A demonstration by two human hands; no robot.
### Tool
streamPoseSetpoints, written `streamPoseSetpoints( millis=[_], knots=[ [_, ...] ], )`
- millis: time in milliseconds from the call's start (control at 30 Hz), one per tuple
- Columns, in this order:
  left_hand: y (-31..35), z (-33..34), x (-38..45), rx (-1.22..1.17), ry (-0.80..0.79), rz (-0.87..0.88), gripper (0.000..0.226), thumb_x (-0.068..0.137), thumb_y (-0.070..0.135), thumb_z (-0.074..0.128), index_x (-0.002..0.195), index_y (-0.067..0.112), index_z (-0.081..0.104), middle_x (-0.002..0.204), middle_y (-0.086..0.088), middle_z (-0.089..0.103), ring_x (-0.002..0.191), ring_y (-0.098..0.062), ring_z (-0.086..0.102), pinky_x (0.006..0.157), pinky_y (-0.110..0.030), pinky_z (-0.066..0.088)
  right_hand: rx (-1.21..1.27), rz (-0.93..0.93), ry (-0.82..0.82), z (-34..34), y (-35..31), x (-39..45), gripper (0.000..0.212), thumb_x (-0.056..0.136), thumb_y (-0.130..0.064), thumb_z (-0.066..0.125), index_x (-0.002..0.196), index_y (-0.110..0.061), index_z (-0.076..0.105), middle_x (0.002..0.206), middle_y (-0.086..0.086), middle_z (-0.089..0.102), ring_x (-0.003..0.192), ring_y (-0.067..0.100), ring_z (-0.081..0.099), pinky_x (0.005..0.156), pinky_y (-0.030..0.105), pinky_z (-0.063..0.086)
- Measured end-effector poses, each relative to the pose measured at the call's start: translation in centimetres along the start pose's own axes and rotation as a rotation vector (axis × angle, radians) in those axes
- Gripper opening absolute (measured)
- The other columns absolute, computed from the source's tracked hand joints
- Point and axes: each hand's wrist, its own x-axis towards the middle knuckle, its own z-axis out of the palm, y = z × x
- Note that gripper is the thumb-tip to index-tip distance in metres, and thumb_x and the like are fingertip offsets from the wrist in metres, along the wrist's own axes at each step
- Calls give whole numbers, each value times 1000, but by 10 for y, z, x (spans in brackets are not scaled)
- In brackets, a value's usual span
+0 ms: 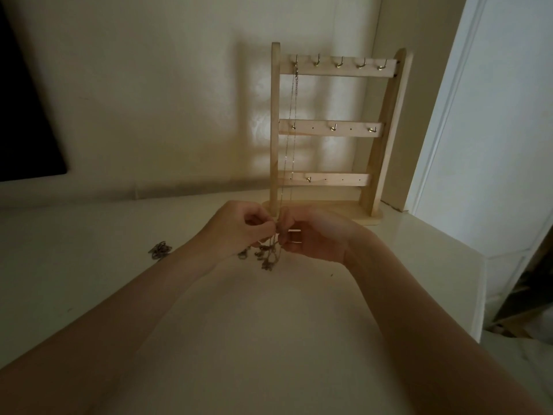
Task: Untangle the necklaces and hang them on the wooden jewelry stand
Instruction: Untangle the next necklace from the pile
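Observation:
A wooden jewelry stand (335,70) with three hook rails stands at the back of the pale table against the wall. One thin chain necklace (291,130) hangs from the top rail's leftmost hook, down to my hands. My left hand (236,232) and my right hand (311,235) meet just in front of the stand's base, both pinching a tangled clump of chain necklaces (267,256) that dangles below my fingers. A ring shows on my right hand. A separate small chain heap (160,250) lies on the table to the left.
The pale table (269,324) ends at a right edge near a white door frame (466,145). A dark screen (21,115) hangs on the wall at far left. Clutter lies on the floor at lower right.

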Motion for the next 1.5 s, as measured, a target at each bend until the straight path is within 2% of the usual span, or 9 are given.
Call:
streamPoseSetpoints(
  millis=[100, 233, 600, 667, 767, 1000, 1267, 1400, 1500],
  knots=[
    [1, 0, -1, 39, -20, 25, 19, 80, 10, 65, 64, 21, 62, 58, 6, 60, 49, -5, 53, 52, -21, 45, -56, -6, 21, 1, 2, 2, 23, 78, 6, 44, 62, -10, 48, 69, 3, 49, 60, 12, 44, 59, 23, 36],
    [0, 4, -7, 446, -17, 239, 10, 75, 21, 69, 71, 24, 61, 67, 10, 60, 63, -9, 58, 60, -24, 47, -279, -87, 69, 3, 5, 3, 20, 79, 6, 49, 65, -8, 51, 71, 5, 51, 66, 13, 47, 60, 22, 40],
    [5, 3, -4, -524, 58, -293, 20, 83, 12, 59, 63, 15, 61, 59, 4, 60, 62, -8, 57, 54, -17, 47, -229, -107, -80, 0, 0, 2, 21, 84, 2, 54, 67, -11, 54, 67, -1, 52, 62, 8, 49, 60, 20, 41],
    [4, 1, -3, -498, 76, -299, 19, 83, 11, 58, 65, 13, 62, 63, 3, 61, 64, -8, 58, 56, -18, 48, -271, -103, -71, -1, 0, -1, 6, 84, -3, 60, 78, -4, 60, 71, 0, 52, 62, 7, 49, 60, 19, 41],
    [1, -3, -2, -460, 112, -290, 16, 85, 13, 60, 70, 12, 65, 67, 1, 62, 62, -6, 59, 58, -18, 51, -220, -152, 77, -7, 0, 1, 22, 82, -13, 67, 98, 2, 68, 76, 0, 60, 62, 6, 51, 61, 18, 43],
    [-1, 2, -2, -330, 181, -199, 11, 84, 17, 64, 74, 12, 66, 67, 3, 66, 62, -4, 61, 65, -19, 49, -286, -270, 232, 1, 2, 5, 10, 79, -1, 68, 88, 1, 71, 67, 3, 63, 56, 6, 48, 57, 18, 42],
    [-3, 1, -2, -141, 187, -71, 13, 84, 15, 64, 71, 18, 66, 71, 1, 67, 67, -6, 62, 64, -19, 48, -278, -218, 188, 5, 6, 6, 16, 83, -1, 59, 92, 11, 64, 64, 3, 50, 58, 9, 44, 58, 21, 38],
    [-3, -1, 0, -120, 92, -41, 11, 84, 13, 64, 74, 17, 66, 72, 0, 67, 66, -8, 61, 61, -16, 50, -133, -103, 79, 3, 4, 5, 11, 82, 2, 53, 78, -6, 59, 66, -1, 50, 57, 8, 43, 58, 21, 37],
    [-3, -3, 1, 10, 13, 3, 14, 80, 11, 66, 70, 21, 64, 67, 3, 65, 63, -8, 60, 62, -21, 50, -78, -28, 33, 3, 3, 5, 16, 79, 3, 49, 85, -12, 53, 70, 1, 48, 54, 7, 41, 58, 21, 34]
  ],
)
